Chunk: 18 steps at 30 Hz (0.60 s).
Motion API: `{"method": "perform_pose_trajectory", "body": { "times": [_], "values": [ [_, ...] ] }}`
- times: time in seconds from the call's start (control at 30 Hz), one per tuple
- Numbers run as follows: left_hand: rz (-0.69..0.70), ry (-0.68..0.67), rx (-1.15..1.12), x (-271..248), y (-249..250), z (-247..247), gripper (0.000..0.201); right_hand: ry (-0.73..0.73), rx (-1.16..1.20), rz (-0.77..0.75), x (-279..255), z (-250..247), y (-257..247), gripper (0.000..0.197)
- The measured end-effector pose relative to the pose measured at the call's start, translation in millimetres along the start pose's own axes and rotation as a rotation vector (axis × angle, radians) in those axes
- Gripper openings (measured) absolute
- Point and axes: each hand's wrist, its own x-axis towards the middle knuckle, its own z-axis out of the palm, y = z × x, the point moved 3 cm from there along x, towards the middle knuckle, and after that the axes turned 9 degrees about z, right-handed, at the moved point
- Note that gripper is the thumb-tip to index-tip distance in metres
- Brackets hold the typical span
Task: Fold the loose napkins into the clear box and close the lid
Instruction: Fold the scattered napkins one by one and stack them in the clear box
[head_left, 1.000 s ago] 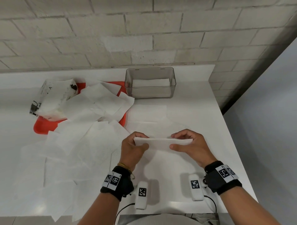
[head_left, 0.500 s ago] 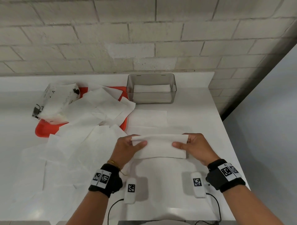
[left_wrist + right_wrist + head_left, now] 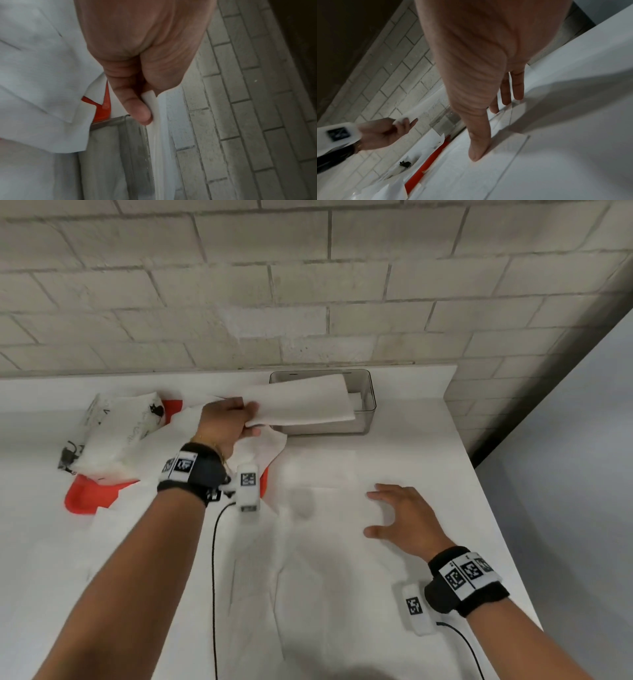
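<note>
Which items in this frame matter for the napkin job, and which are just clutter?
Job:
- folded white napkin, pinched in the left hand over the box
- clear rectangular plastic box, napkins already inside
- loose white napkins on the table, right hand open on them

Clutter:
- red tray
- white plastic wrapper with cat print

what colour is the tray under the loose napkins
Orange-red; the tray shows best in the head view, mostly covered by napkins.

Head view: from above, facing forward and down over table [image 3: 411, 460] toward brick wall [image 3: 308, 285]. 2 wrist views: very close, looking along each palm. All 3 share clear box [image 3: 366, 402], wall and red tray [image 3: 82, 494].
</note>
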Motion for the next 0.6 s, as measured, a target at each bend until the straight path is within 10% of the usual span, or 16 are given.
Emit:
{"method": "perform_pose_trajectory", "body": {
  "times": [0.6],
  "values": [
    [0.004,-0.173,0.696,114,-5,104,0.023,-0.145,0.093,0.169,23,-11,0,0.076]
  ]
}}
